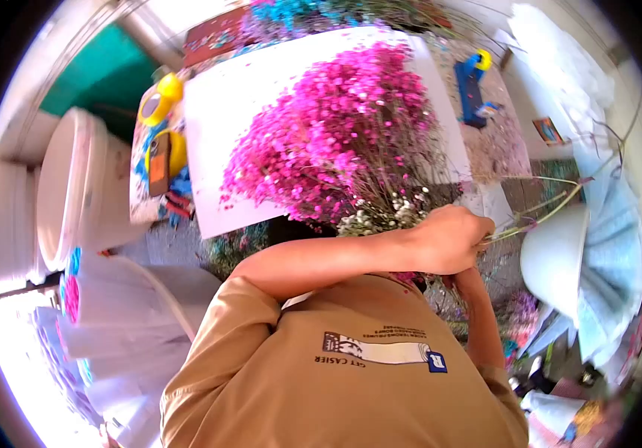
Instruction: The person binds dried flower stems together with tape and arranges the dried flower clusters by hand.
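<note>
A large bunch of bright pink baby's breath (343,127) spreads over a white sheet, its blooms toward the far side. Smaller white flowers (384,216) sit at the bunch's near end. Across my chest reaches my left arm, and my left hand (452,239) is closed in a fist at the bunch's stem end. A long green stem (534,222) sticks out of that fist to the right, forking near its tip. My right hand (461,278) is beneath the left one and mostly covered; its fingers are hidden.
The white sheet (216,149) lies on a speckled table. Yellow tape rolls (163,97) and red-handled pliers (179,205) are at left, a blue tape dispenser (470,93) at right. White buckets (86,187) stand left; a white bucket-like container (552,254) is right.
</note>
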{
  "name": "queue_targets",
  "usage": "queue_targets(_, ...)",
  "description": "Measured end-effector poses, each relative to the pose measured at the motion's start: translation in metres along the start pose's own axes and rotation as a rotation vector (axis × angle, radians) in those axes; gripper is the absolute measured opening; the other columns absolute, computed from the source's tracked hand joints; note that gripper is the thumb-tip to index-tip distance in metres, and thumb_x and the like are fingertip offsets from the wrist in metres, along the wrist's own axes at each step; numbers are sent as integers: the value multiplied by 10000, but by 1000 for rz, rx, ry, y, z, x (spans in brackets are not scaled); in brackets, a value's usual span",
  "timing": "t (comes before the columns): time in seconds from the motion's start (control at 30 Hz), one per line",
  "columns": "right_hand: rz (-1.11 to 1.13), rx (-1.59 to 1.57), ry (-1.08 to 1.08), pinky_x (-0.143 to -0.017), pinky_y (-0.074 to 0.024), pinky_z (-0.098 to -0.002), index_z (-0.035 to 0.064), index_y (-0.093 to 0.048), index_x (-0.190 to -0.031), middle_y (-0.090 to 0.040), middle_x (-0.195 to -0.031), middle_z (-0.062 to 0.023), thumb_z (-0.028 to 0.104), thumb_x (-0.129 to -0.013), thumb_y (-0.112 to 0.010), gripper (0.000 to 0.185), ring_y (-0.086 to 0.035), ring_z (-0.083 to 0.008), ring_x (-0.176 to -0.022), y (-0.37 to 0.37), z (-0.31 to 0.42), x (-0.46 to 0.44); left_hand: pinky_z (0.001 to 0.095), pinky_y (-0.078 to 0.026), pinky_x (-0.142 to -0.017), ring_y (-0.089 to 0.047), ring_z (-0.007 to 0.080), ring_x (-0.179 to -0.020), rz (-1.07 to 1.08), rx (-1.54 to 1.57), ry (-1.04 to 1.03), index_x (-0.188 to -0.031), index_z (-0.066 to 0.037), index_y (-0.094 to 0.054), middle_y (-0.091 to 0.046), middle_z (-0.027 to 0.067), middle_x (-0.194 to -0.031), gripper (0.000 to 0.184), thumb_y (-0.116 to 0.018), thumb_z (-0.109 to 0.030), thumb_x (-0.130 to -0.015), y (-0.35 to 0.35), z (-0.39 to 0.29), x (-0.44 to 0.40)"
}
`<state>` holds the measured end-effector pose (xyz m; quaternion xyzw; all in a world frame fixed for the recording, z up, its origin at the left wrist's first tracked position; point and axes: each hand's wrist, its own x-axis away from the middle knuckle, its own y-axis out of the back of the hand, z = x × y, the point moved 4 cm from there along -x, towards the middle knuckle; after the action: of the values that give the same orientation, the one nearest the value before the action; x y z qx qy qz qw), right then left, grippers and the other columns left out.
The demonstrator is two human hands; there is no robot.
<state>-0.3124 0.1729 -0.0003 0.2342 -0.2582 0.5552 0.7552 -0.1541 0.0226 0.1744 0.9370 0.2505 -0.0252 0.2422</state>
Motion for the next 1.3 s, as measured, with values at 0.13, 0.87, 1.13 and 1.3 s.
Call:
queue_targets(0.13, -3, -178, -19, -457, -488, -332, 1, -547, -900, -615, -665, -72, 127, -930, -594, 138, -591, -177, -511, 4, 14, 12, 528, -508, -765, -663, 471, -832, -79, 111, 53, -947, 24, -654, -658, 276, -797, 130, -617, -80, -879, 38, 2, 2)
queue_targets(0.87, -32, 995, 134, -640, -552, -422, -56, -664, -915, -685, -678, -184, 186, -911, -671, 242, -726, -297, -674, 7, 38, -9, 237, -415, -522, -464, 60, -549, -10, 337, 248, -971, -14, -666, -543, -37, -673, 164, -596, -159, -1004, 22, 35, -40)
queue_targets(1.13, -91, 635, 197, -534, -498, -345, -26, -624, -948, -630, -672, -96, 20, -861, -531, 136, -618, -183, -563, 43, -21, -33, 237, -379, -479, -435, 61, -526, -242, 752, 122, -942, -13, -658, -524, -12, -652, 135, -614, -123, -1004, 77, 20, -32)
queue_targets(1.3, -127, 374, 113, -532, -507, -319, -39, -611, -1019, -634, -718, -86, 32, -925, -546, 135, -629, -156, -623, 36, 26, -11, 260, -313, -471, -347, 84, -504, -438, 886, 110, -1050, -34, -614, -463, -10, -685, 163, -573, -191, -1036, 191, 32, 35)
